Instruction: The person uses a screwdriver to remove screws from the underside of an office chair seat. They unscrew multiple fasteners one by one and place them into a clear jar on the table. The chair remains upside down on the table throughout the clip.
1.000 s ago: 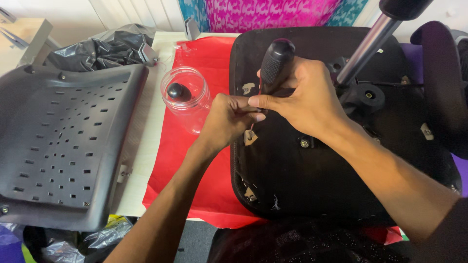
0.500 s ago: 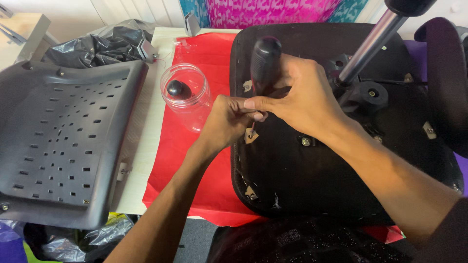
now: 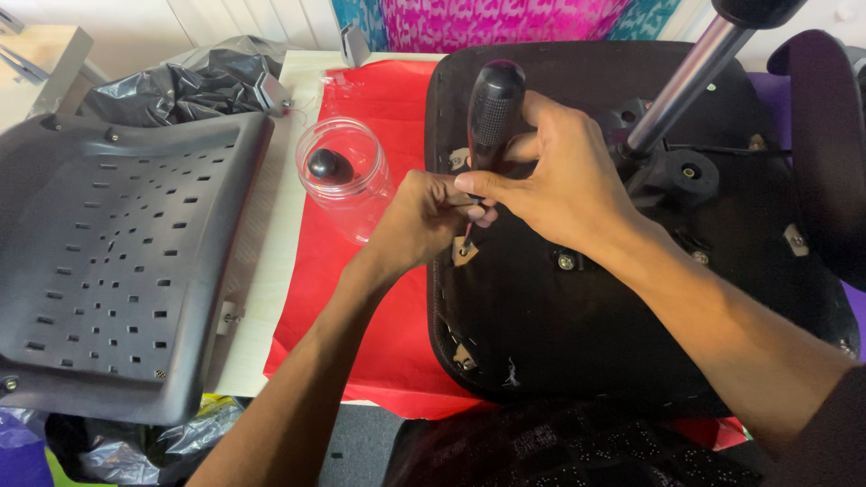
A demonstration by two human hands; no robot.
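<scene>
My right hand point(image 3: 564, 180) grips the black handle of a screwdriver point(image 3: 492, 108), which stands nearly upright over the upturned black chair seat point(image 3: 586, 325). The tip meets a small pale fitting point(image 3: 464, 252) near the seat's left edge. My left hand point(image 3: 417, 221) pinches the thin shaft just above that fitting, fingers closed around it. The shaft itself is mostly hidden by both hands.
A clear plastic jar point(image 3: 345, 176) with a black knob inside stands on red paper point(image 3: 361, 298) left of the seat. A grey perforated chair back point(image 3: 117, 271) lies at far left. A chrome gas-lift column point(image 3: 681, 86) rises from the seat. Black plastic bag point(image 3: 180, 90) behind.
The screwdriver handle has shifted slightly left and stands more upright; my right hand has re-gripped it. My left hand stays on the shaft.
</scene>
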